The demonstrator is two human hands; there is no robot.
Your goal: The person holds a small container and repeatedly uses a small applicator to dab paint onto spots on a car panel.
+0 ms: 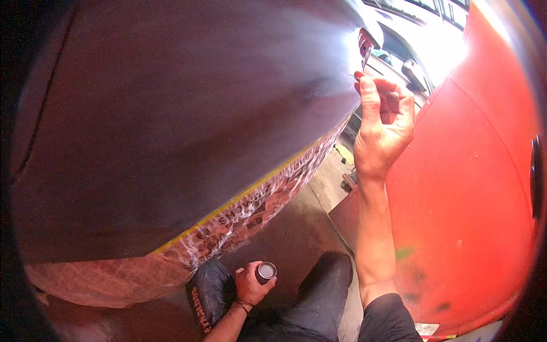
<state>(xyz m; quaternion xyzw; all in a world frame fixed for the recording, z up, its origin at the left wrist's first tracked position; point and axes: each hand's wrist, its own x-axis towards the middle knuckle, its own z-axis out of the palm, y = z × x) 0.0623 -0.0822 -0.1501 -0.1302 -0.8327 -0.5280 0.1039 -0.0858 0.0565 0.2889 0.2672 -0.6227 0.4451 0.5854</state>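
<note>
Low between my knees, my left hand (pixel 253 284) is wrapped round a small dark round cup (pixel 265 272) with a pale top; whether that is a lid or contents I cannot tell. My right hand (pixel 386 117) is raised at the far edge of a large matte grey vehicle panel (pixel 188 114). Its thumb and fingertips are pinched together around something thin and small, which I cannot make out against the glare. Just above the fingertips, a reddish recess (pixel 365 43) shows at the panel's edge.
Yellow tape (pixel 245 191) runs along the grey panel's lower edge, with printed masking film (pixel 228 219) hanging beneath it. A red vehicle panel (pixel 456 199) stands close on my right, beside the raised arm. Another vehicle with a side mirror (pixel 414 73) is behind, in bright light.
</note>
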